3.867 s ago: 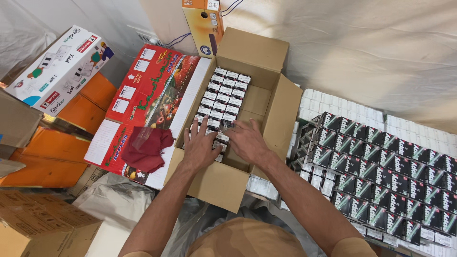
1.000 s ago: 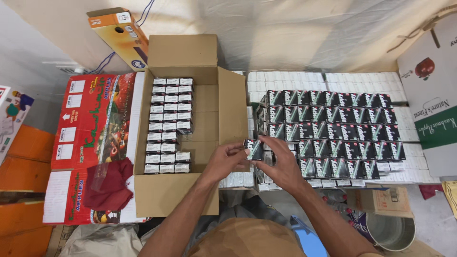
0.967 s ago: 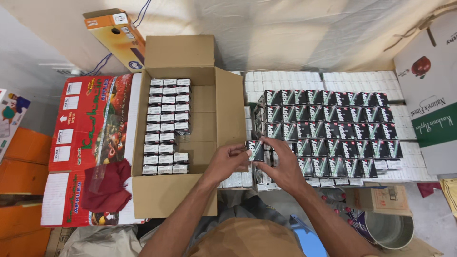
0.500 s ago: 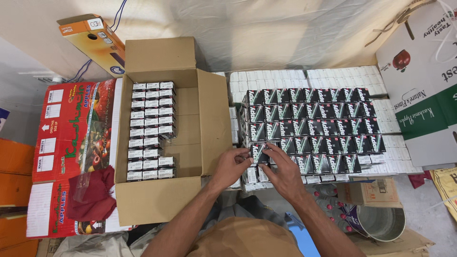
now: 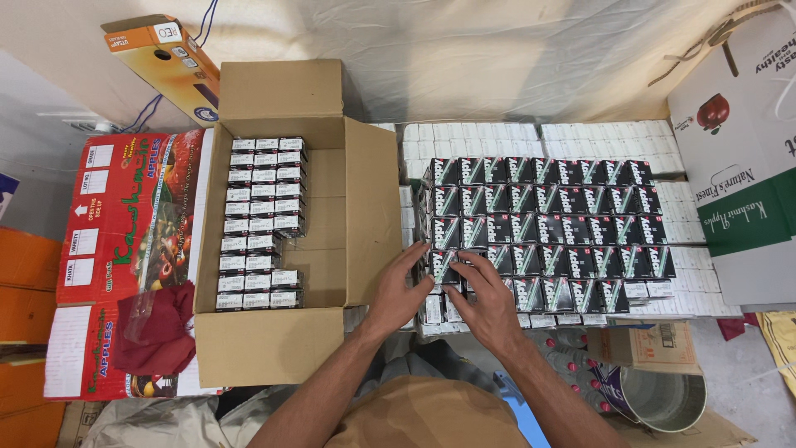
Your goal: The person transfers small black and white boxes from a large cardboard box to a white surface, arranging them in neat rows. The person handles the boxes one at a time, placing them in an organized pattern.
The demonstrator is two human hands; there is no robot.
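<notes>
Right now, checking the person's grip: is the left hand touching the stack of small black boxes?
Touching. The head view shows the left hand with fingers pressed against the near-left edge of the stack of small black boxes, beside the right hand.

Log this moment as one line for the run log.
left hand: on small dark box | right hand: same box | box: in stack edge | carton: open, left

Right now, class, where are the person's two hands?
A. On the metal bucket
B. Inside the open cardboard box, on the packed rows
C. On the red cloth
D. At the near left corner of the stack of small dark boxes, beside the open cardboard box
D: the left hand and right hand both grip the near left corner of the stack of small dark boxes, just outside the open cardboard box.
</notes>
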